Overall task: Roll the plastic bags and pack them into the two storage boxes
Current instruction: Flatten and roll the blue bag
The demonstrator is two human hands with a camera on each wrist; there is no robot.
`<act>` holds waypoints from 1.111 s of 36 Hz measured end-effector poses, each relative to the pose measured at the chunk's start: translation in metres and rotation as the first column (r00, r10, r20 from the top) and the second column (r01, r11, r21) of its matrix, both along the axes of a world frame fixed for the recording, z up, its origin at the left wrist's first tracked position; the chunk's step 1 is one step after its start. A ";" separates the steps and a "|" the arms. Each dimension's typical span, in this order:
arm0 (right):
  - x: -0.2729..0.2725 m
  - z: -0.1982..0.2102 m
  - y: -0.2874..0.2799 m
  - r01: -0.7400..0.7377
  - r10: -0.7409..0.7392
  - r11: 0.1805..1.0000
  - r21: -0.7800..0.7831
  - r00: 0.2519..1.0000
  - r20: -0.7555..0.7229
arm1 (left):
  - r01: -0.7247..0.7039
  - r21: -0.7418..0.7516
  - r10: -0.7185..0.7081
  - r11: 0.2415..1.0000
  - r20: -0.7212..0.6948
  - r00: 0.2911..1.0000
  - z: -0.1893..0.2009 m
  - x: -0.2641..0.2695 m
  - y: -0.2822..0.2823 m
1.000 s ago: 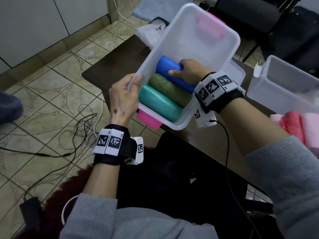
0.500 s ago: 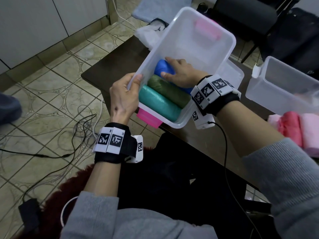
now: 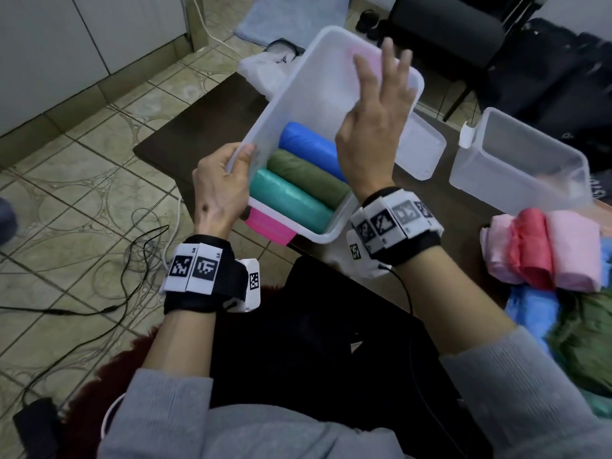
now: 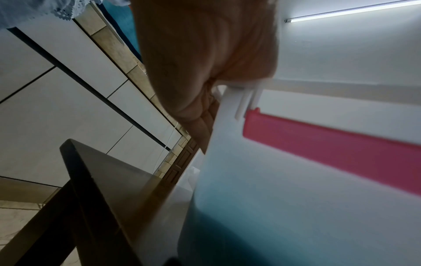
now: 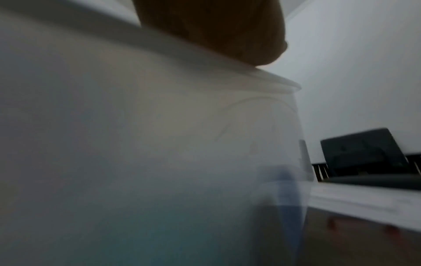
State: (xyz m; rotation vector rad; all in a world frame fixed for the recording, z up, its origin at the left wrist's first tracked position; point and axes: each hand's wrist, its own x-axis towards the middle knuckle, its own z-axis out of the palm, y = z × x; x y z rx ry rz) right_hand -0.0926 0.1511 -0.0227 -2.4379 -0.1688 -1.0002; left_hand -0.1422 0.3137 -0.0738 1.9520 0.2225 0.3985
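Nearest, both wrists carry black bands with white tags printed in black square codes; no readable words show on them. The left hand (image 3: 220, 190) has its grip closed on the near long rim of the translucent storage box (image 3: 308, 77), thumb inside the wall, holding it tilted above the dark desk (image 3: 172, 150). A pink latch (image 3: 270, 226) hangs on the box's near end. Inside lie three rolled bags side by side, touching: teal roll (image 3: 291, 205), green roll (image 3: 306, 175), blue roll (image 3: 308, 144). The right hand (image 3: 374, 127) hovers over the box, fingers spread, gripping nothing. Right of it sit pink rolls (image 3: 543, 250), beside the second box (image 3: 516, 164).
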 end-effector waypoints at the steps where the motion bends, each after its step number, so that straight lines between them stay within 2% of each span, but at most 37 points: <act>1: -0.004 -0.003 -0.003 0.052 -0.051 0.997 0.056 0.998 -0.021 | -0.001 0.003 0.001 1.000 -0.003 1.000 0.000 0.001 0.000; 3: -0.009 -0.009 -0.010 0.098 -0.062 0.969 0.228 0.985 -0.160 | -0.005 0.006 0.005 1.000 -0.016 1.000 0.000 0.002 -0.002; 6: -0.017 -0.016 -0.024 0.135 0.069 0.867 0.479 0.920 -0.385 | -0.015 0.019 0.015 1.000 -0.042 0.999 0.004 0.004 -0.005; 9: -0.021 -0.018 -0.030 0.177 0.156 0.775 0.607 0.877 -0.454 | -0.017 0.036 0.019 0.999 -0.074 0.997 0.009 0.007 -0.008; 14: -0.012 -0.020 -0.035 0.180 0.169 0.745 0.643 0.881 -0.442 | -0.022 0.064 0.031 0.998 -0.139 0.990 0.017 0.012 -0.011; 24: 0.001 -0.028 -0.047 0.208 0.195 0.741 0.638 0.843 -0.502 | 0.002 0.078 0.017 0.997 -0.248 0.969 0.028 0.022 -0.020; 31: -0.004 -0.025 -0.052 0.175 0.225 0.764 0.621 0.829 -0.511 | -0.012 0.095 0.037 0.995 -0.265 0.964 0.028 0.025 -0.023; 35: -0.015 -0.022 -0.058 0.153 0.265 0.756 0.637 0.817 -0.511 | -0.058 0.185 0.089 0.981 -0.166 0.982 0.032 0.025 -0.029; 38: -0.024 -0.018 -0.073 0.194 0.246 0.761 0.619 0.796 -0.552 | -0.075 0.278 0.078 0.958 0.000 0.997 0.039 0.024 -0.038; 40: -0.029 -0.021 -0.088 0.229 0.216 0.773 0.591 0.782 -0.585 | -0.049 0.292 0.010 0.955 0.135 0.991 0.049 0.019 -0.054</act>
